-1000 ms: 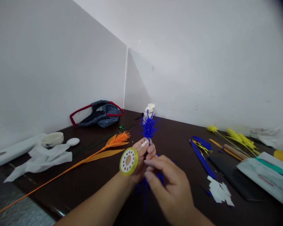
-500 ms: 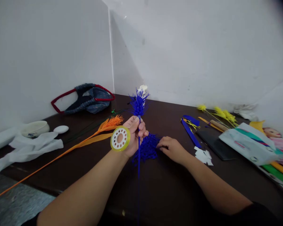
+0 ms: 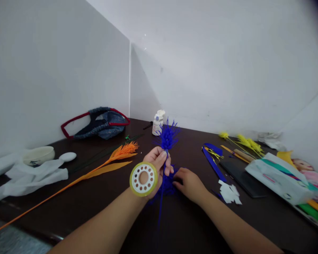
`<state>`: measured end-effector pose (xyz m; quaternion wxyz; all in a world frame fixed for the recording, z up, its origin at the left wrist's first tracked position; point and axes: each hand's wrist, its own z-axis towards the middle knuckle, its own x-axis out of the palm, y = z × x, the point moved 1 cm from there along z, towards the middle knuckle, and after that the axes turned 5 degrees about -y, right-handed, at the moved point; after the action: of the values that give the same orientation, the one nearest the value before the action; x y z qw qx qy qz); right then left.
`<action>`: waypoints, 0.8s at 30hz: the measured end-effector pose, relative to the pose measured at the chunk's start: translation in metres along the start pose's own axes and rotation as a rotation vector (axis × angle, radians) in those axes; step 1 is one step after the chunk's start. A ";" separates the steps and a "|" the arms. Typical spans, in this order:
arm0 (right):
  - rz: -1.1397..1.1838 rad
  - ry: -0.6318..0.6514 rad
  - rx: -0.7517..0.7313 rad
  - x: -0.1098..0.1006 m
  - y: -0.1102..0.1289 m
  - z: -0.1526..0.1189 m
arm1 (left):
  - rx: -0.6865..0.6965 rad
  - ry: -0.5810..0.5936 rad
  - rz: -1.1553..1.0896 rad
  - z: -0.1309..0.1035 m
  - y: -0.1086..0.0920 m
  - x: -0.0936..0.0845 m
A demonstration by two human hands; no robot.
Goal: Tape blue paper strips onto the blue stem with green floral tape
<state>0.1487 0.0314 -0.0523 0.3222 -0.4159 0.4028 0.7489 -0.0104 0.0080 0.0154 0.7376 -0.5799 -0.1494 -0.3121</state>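
A blue artificial wheat stalk (image 3: 168, 138) stands nearly upright in my left hand (image 3: 159, 161), pinched between thumb and fingers just below its bristly head. Its thin stem runs down toward me. Against that wrist rests a roll of clear yellowish tape (image 3: 143, 179) with a white holed core; what keeps it there I cannot see. My right hand (image 3: 188, 183) is low over a pile of blue pieces (image 3: 170, 187), fingers bent and a gap showing between thumb and forefinger. My left hand partly covers the pile.
Orange artificial wheat (image 3: 123, 151) lies to the left, near white cloth (image 3: 42, 181) and a bowl (image 3: 39, 155). Behind are a denim bag (image 3: 103, 123) and a white bottle (image 3: 158, 123). Rightward are blue strips (image 3: 214, 164), white scraps (image 3: 230, 193), yellow stalks (image 3: 250, 141) and a plastic packet (image 3: 278, 180).
The view has tilted upward, so things appear lower and the white bottle shows more fully. The wheat stalk leans slightly more right. My right hand stays at the blue pile.
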 end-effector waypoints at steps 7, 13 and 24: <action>0.032 -0.052 0.035 0.002 0.006 0.000 | -0.011 0.025 -0.038 -0.003 0.000 0.002; 0.243 -0.161 0.192 -0.009 -0.005 0.004 | -0.034 -0.009 -0.027 -0.005 0.001 0.002; 1.278 -0.223 0.408 -0.015 -0.005 0.001 | -0.036 -0.015 -0.022 -0.003 0.007 -0.002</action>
<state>0.1591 0.0325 -0.0399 -0.0721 0.0526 0.6672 0.7396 -0.0086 0.0063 0.0080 0.7224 -0.5938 -0.1558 -0.3183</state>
